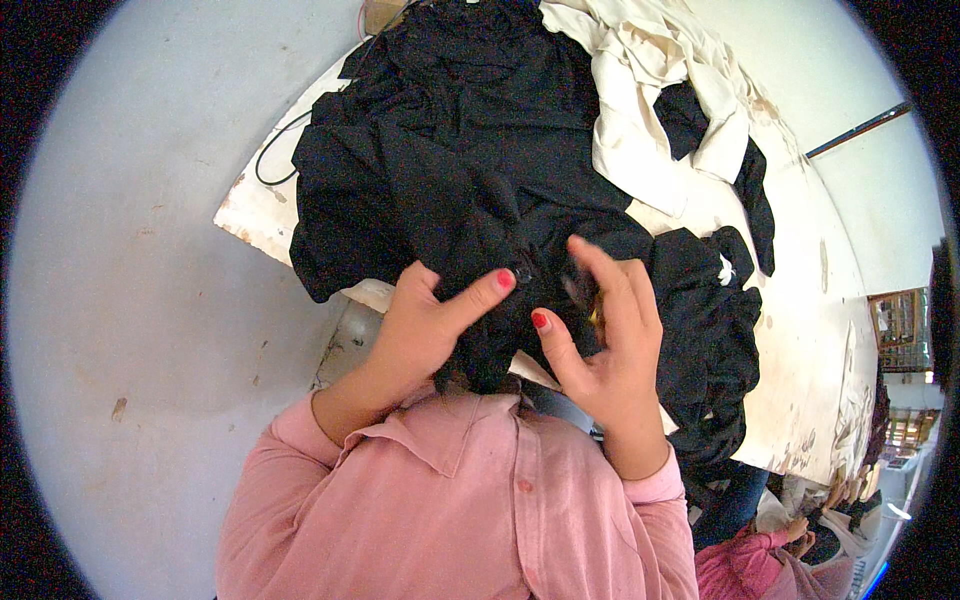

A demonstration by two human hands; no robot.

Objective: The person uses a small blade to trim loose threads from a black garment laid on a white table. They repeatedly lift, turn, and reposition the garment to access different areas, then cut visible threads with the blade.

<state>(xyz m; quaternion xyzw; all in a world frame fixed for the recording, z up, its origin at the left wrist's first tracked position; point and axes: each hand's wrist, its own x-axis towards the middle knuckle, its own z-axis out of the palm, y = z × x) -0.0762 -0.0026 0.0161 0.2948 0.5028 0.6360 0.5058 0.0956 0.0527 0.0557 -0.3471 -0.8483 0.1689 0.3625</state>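
Observation:
A black garment (450, 170) lies heaped on the pale table, its near edge hanging toward my lap. My left hand (415, 325) grips this edge, thumb on top and the other fingers hidden under the cloth. Just beyond the thumb tip sits a small shiny dark round piece (521, 272), perhaps a button. To its right is my right hand (610, 340), thumb and forefinger apart over the cloth. Within its curled fingers rests a small dark tool with a yellow part (597, 318), blurred and mostly covered; its kind does not show.
Cream cloth (650, 90) is piled at the far right of the table (800, 330). Another black garment (705, 350) with a white mark lies beside my right hand. A thin black cord (268, 160) loops near the left table edge. A person in pink (745, 565) sits at lower right.

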